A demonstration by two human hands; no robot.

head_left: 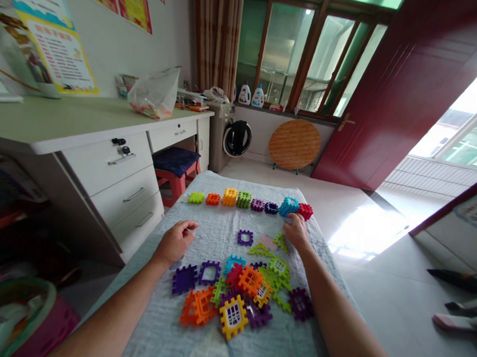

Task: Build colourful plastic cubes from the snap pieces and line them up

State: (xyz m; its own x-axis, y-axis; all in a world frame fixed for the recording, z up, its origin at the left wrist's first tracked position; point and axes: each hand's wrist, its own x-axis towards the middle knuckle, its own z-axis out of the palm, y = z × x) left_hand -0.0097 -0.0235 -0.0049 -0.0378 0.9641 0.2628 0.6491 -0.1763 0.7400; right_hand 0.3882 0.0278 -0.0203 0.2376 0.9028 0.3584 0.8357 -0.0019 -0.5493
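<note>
From my distant seat I have the right hand (297, 231) at the far right corner of the cloth-covered counter (211, 220), fingers bent close to the blue block (289, 205) and the red block (306, 211) that end a colourful row of blocks (244, 199) along the far edge. Whether it grips either one, I cannot tell from this angle. The left hand (177, 242), empty with fingers loosely curled, is toward the left edge, apart from every piece. Between the arms, loose panels (250, 280) lie heaped toward the near edge, with a purple frame (240, 238) between heap and row. Good work at that corner, I judge, calls for a light fingertip touch on a block's sides and a wrist clear of its neighbours, as a careless knock could skew the row or push the red block toward the right edge
</note>
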